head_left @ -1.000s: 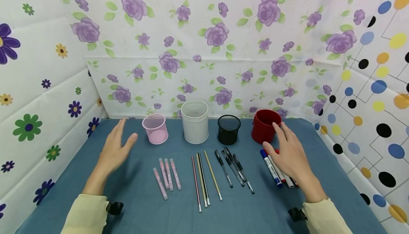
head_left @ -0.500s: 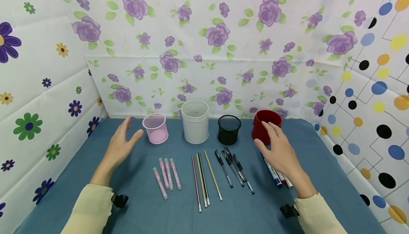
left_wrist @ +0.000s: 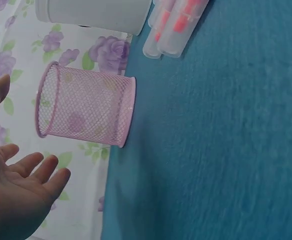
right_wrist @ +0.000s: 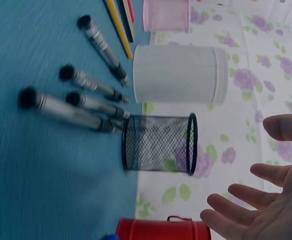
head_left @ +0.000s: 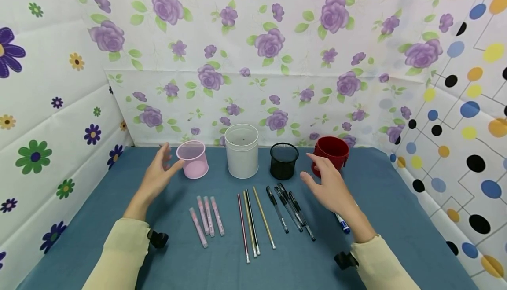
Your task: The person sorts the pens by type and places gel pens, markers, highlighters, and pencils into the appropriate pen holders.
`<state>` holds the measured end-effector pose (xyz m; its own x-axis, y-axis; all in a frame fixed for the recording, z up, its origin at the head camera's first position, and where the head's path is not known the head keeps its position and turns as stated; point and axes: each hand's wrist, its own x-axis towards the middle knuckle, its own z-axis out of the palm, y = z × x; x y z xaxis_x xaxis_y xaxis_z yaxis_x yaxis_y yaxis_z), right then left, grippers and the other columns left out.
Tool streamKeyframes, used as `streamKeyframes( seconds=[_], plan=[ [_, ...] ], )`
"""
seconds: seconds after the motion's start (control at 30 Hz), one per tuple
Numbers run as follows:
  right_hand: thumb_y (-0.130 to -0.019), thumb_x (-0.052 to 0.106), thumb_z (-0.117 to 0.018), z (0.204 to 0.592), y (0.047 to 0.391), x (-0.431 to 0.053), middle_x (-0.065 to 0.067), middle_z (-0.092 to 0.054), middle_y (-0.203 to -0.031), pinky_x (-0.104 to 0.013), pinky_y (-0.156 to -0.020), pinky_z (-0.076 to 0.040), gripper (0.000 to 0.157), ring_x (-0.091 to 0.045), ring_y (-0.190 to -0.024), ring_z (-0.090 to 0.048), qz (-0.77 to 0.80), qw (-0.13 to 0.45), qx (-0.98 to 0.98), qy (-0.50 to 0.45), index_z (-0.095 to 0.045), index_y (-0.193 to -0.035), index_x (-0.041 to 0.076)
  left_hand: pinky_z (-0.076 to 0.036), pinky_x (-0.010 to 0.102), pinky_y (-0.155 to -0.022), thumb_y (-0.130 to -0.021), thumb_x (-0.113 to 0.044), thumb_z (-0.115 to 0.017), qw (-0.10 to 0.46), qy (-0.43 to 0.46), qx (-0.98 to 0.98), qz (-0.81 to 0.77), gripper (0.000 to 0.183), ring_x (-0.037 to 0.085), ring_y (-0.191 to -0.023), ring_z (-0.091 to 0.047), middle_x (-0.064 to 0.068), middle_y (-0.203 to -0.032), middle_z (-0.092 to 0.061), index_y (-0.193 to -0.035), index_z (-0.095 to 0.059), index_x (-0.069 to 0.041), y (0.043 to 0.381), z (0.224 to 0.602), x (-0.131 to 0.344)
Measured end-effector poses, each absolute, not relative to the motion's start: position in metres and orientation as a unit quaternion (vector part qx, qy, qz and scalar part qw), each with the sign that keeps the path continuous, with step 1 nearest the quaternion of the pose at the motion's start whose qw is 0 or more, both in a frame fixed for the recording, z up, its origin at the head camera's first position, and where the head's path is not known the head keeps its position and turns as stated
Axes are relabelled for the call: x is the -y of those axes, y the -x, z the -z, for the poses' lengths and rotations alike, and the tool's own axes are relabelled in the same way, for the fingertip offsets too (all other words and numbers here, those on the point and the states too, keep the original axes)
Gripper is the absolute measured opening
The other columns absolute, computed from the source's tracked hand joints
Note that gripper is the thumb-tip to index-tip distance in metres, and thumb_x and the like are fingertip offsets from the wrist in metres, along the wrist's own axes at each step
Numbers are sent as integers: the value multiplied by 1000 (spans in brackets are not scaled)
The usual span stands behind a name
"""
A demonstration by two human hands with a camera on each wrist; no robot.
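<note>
My left hand [head_left: 156, 178] hovers just left of the pink mesh pen cup [head_left: 195, 167], its fingers parted and nothing held. In the left wrist view the palm and fingers [left_wrist: 51, 175] show beside that cup. My right hand [head_left: 328, 189] is held over the table in front of the red cup [head_left: 332, 149], also without anything in it. The black mesh pen cup [head_left: 283, 162] stands left of it. Beneath the right forearm lie markers, of which mainly a blue-capped marker [head_left: 342, 223] shows; the others are hidden.
A tall white cup [head_left: 242, 153] stands between the pink and black cups. In front lie several pink highlighters [head_left: 210, 217], several pencils [head_left: 249, 224] and several black-capped gel pens [head_left: 289, 206] on the blue cloth [head_left: 190, 272]. Patterned cloth walls [head_left: 261, 96] enclose the back and sides.
Both hands have moved inward, the left one rightward to the pink cup and the right one leftward from over the markers and red cup. The cups and pens have stayed put.
</note>
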<state>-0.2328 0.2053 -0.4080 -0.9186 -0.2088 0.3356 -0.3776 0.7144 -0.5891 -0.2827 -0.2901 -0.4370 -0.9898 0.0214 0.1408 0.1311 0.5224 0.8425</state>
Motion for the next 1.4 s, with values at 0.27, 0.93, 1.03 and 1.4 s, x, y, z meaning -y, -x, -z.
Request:
streamKeyframes(
  seconds=[0.27,0.93,1.03,1.4],
  plan=[
    [-106,31,-68,412,235,-185,-18,-53,-154,-60,-102,-56,60,-38,-126,-64,-382,105,902,-172,-49,-159,12,-23,59,-128,-104,-42,-70,40,48,844,532,103,42,-161,-17,20,-177,-9,-173,3,-20,297,450,289],
    [-107,32,-67,418,237,-158,-22,-55,-151,-62,-100,-55,57,-43,-121,-66,-417,84,884,-197,-51,-157,10,-23,70,-123,-106,-34,-69,3,65,824,563,97,46,-161,-15,23,-175,-16,-173,0,-19,312,469,287],
    [-108,31,-66,420,237,-154,-22,-55,-151,-63,-101,-54,56,-43,-122,-65,-421,80,882,-197,-51,-157,9,-23,70,-123,-106,-32,-69,4,65,820,569,94,46,-161,-16,23,-174,-20,-173,-3,-21,314,474,286],
    [-107,28,-66,420,238,-138,-17,-57,-149,-57,-101,-56,54,-36,-123,-66,-424,64,878,-213,-52,-156,12,-23,69,-124,-107,-35,-67,3,64,820,569,92,46,-161,-17,23,-174,-19,-173,-5,-16,317,479,288]
  ],
)
